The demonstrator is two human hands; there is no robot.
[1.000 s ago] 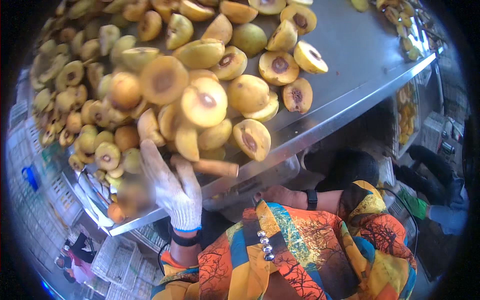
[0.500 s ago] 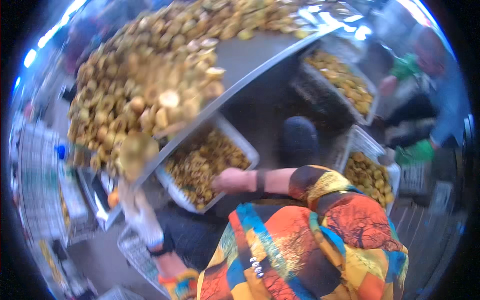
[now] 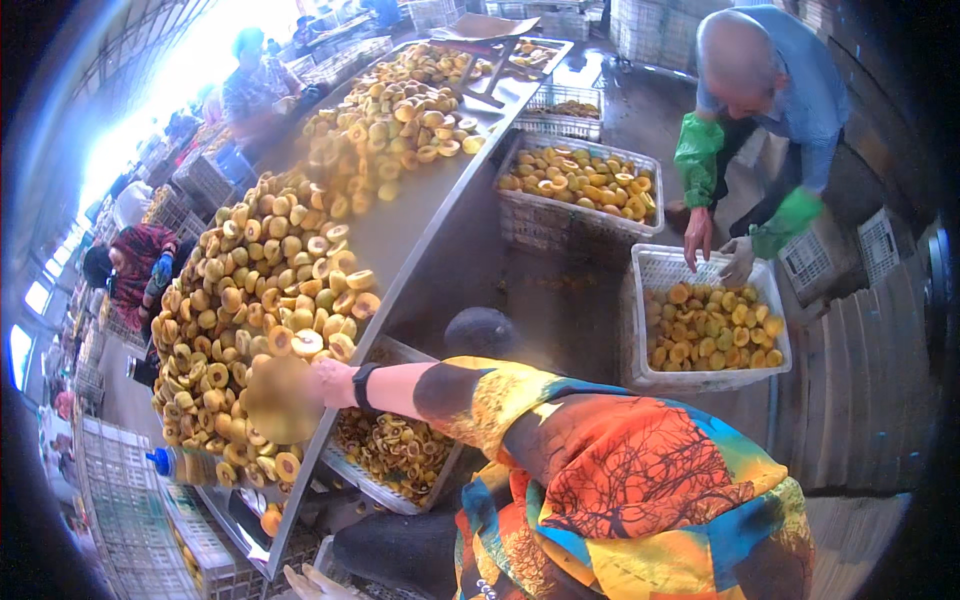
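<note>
A blurred yellow fruit half point(image 3: 280, 400) sits in the person's left hand point(image 3: 300, 395), right at the near edge of the heap of halved fruit point(image 3: 270, 300) on the long metal worktop point(image 3: 400, 230). The hand is smeared by motion, so I cannot tell how the fingers lie around the fruit; a dark wristband point(image 3: 362, 386) shows just behind it on the bare forearm. The right hand is not in sight. Only pale fingers point(image 3: 310, 580) of a glove show at the bottom edge, and whose they are is unclear.

Under the worktop's edge, just below that forearm, stands a tray of darker fruit pieces point(image 3: 395, 450). The bright patterned sleeve point(image 3: 620, 470) fills the foreground.

Across the wet floor, a white plastic crate point(image 3: 705, 325) holds more halves; another person in green sleeve covers point(image 3: 697, 160) bends over it, hands at its rim. A second filled crate point(image 3: 580, 185) stands beyond, against the worktop's side.
</note>
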